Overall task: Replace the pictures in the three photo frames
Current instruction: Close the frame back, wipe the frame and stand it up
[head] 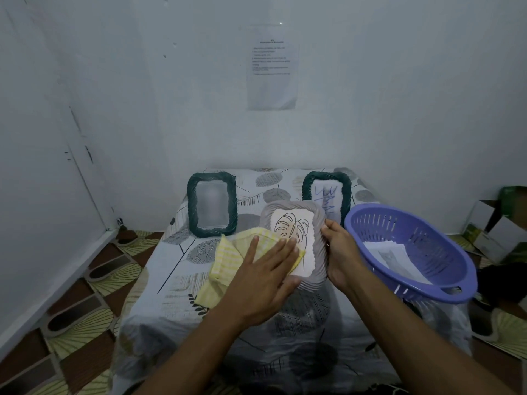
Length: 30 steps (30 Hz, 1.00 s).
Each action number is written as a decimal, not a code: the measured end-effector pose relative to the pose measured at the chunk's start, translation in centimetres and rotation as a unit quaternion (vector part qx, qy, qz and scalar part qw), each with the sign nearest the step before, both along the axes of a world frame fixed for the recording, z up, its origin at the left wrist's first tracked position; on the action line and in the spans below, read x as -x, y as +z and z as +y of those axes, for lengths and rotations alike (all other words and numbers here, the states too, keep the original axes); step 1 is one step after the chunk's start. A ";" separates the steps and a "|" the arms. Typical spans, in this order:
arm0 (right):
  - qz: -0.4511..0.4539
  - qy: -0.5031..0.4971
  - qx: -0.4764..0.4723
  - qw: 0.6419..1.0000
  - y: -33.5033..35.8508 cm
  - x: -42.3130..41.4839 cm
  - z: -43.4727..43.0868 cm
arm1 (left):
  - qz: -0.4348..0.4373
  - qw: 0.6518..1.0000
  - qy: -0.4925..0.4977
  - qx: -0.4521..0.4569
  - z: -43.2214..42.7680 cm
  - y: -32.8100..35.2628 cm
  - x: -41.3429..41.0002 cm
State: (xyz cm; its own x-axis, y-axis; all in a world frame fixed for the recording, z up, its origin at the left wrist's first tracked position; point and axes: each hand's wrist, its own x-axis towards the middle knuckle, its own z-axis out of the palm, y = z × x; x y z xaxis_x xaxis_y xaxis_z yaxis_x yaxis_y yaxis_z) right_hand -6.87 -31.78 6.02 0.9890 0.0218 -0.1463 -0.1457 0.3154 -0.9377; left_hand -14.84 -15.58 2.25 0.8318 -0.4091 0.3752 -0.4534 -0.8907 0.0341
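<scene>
A grey photo frame (288,208) with a leaf line drawing (296,226) is tilted up above the middle of the table. My right hand (340,252) grips its right edge. My left hand (263,273) lies flat with straight fingers on a yellow checked cloth (225,252), pressing it against the frame's lower left glass. Two dark green frames stand at the back: the left one (211,203) holds a blurred picture, the right one (328,192) holds a sheet with blue scribbles and is partly hidden behind the grey frame.
A purple plastic basket (410,252) with several paper sheets (390,252) sits tilted at the table's right edge, close to my right hand. The table wears a leaf-patterned cover (176,283). Walls close in behind and left. Cardboard boxes (490,229) lie on the floor at right.
</scene>
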 end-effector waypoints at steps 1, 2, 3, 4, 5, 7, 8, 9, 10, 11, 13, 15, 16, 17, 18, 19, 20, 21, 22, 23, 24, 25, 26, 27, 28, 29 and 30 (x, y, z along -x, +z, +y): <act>0.004 -0.004 0.000 1.000 0.0 -0.1 -0.1 | -0.001 1.000 -0.001 -0.004 0.3 -0.2 0.3; 0.006 -0.006 0.001 1.000 0.0 -0.1 -0.1 | -0.001 1.000 0.002 -0.009 0.5 -0.4 0.4; 0.006 -0.006 0.000 1.000 -0.1 -0.1 0.0 | 0.000 1.000 0.009 -0.014 0.6 -0.5 0.4; 0.007 -0.003 -0.001 1.000 -0.1 0.1 0.2 | 0.002 1.000 0.021 -0.016 0.7 -0.4 0.3; 0.006 0.002 0.002 1.000 -0.2 0.3 0.4 | 0.006 0.999 0.035 -0.014 0.8 -0.2 -0.1; 0.000 0.025 0.012 1.000 -0.6 0.8 1.2 | 0.009 0.998 0.055 -0.003 0.6 0.5 -1.0; -0.005 0.038 0.016 0.999 -0.7 1.0 1.5 | 0.010 0.998 0.058 0.001 0.4 0.8 -1.6; -0.008 0.047 0.017 0.999 -0.8 1.2 1.8 | 0.011 0.998 0.058 0.002 0.2 1.1 -2.0; -0.011 0.052 0.016 0.998 -0.8 1.3 1.9 | 0.011 0.998 0.058 0.001 0.0 1.2 -2.4; -0.012 0.052 0.015 0.998 -0.8 1.3 1.9 | 0.009 0.998 0.055 0.002 -0.2 1.2 -2.7; -0.013 0.044 0.025 0.999 -0.8 1.2 1.5 | 0.010 0.999 0.047 0.004 -0.2 1.0 -2.7; -0.007 0.033 0.035 0.999 -0.9 1.0 1.0 | 0.013 0.999 0.039 0.002 0.3 0.3 -2.3; 0.000 0.025 0.034 0.999 -0.9 0.9 0.7 | 0.016 0.999 0.037 0.005 0.6 -0.2 -2.0; 0.005 0.014 0.031 0.999 -0.8 0.8 0.5 | 0.021 0.999 0.038 0.012 1.0 -0.9 -1.7; 0.006 0.001 0.033 0.999 -0.8 0.6 0.4 | 0.027 0.999 0.042 0.023 1.6 -1.6 -1.4; 0.005 -0.012 0.039 0.999 -0.8 0.4 0.3 | 0.036 0.998 0.050 0.035 2.1 -2.5 -1.2; 0.001 -0.024 0.054 0.998 -0.7 0.3 0.3 | 0.050 0.996 0.062 0.044 2.7 -3.4 -1.0; -0.005 -0.033 0.071 0.997 -0.8 0.2 0.4 | 0.068 0.993 0.078 0.047 3.3 -4.4 -0.9; -0.012 -0.040 0.089 0.995 -1.0 0.2 0.5 | 0.088 0.990 0.097 0.046 3.9 -5.3 -0.9; -0.018 -0.047 0.102 0.993 -1.2 0.1 0.5 | 0.106 0.986 0.118 0.043 4.5 -6.2 -0.9; -0.020 -0.054 0.107 0.993 -1.3 0.2 0.6 | 0.121 0.982 0.141 0.040 5.1 -6.9 -1.0; -0.018 -0.057 0.104 0.993 -1.4 0.2 0.6 | 0.133 0.977 0.162 0.037 5.7 -7.4 -1.2; -0.013 -0.057 0.101 0.993 -1.6 0.1 0.7 | 0.139 0.973 0.182 0.034 6.4 -7.6 -1.4; -0.007 -0.055 0.100 0.993 -1.8 0.0 0.8 | 0.142 0.969 0.200 0.032 7.1 -7.6 -1.5; -0.002 -0.053 0.100 0.994 -2.1 -0.1 0.8 | 0.147 0.965 0.216 0.028 7.9 -7.6 -1.7; -0.002 -0.051 0.099 0.994 -2.4 -0.2 1.0 | 0.153 0.961 0.229 0.025 8.7 -7.5 -1.8; -0.003 -0.050 0.099 0.994 -2.6 -0.3 1.1 | 0.159 0.957 0.240 0.025 9.6 -7.4 -1.9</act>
State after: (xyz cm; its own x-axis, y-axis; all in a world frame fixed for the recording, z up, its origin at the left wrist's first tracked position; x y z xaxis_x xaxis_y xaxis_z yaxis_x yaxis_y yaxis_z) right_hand -6.62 -30.66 3.42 0.9855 -0.1053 -0.1329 -0.1180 0.1366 -0.9836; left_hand -12.93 -5.95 -5.12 0.9949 0.0608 0.0807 0.0482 -0.9874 0.1504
